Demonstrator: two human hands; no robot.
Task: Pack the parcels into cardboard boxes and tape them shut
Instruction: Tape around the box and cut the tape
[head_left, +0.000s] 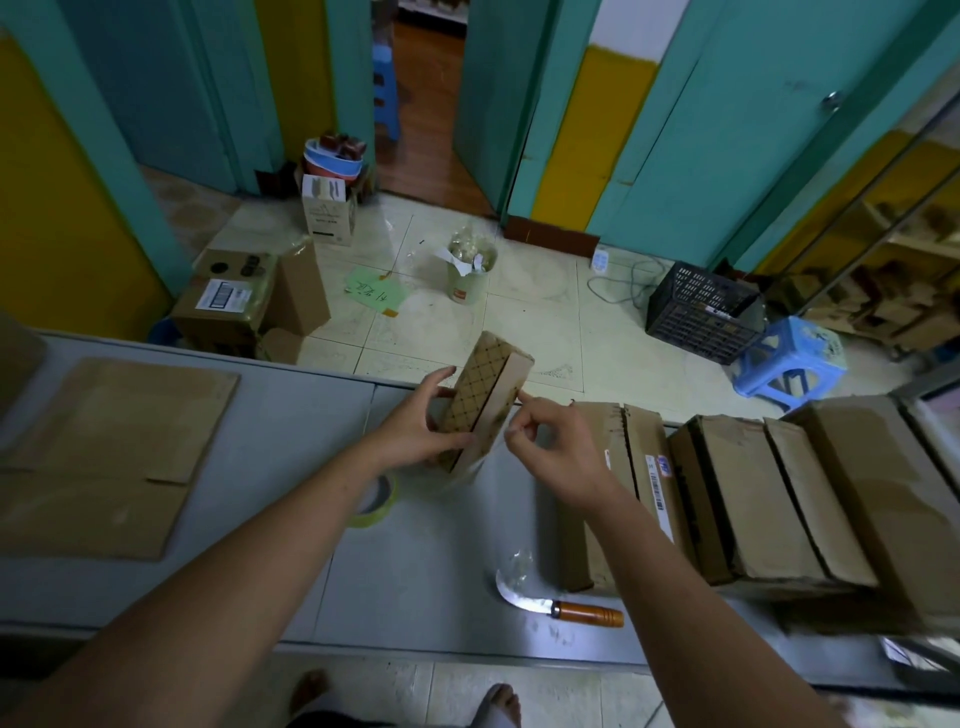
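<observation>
Pale yellow tape roll (388, 500) hiding partly behind the left forearm (291, 519), flat brown cardboard sheets (104, 441) running off the left edge, white barcode label (658, 488) printing too small to read

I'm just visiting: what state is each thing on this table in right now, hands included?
Patterned box: tilted, gripped by the left hand.
Right hand: pinches clear film at the box's edge.
Tape roll: lying flat, partly under the left wrist.
Knife: lying on the table, untouched.
Cardboard boxes: flaps folded shut, in a row.
Flat cardboard: unfolded, lying flat.
</observation>
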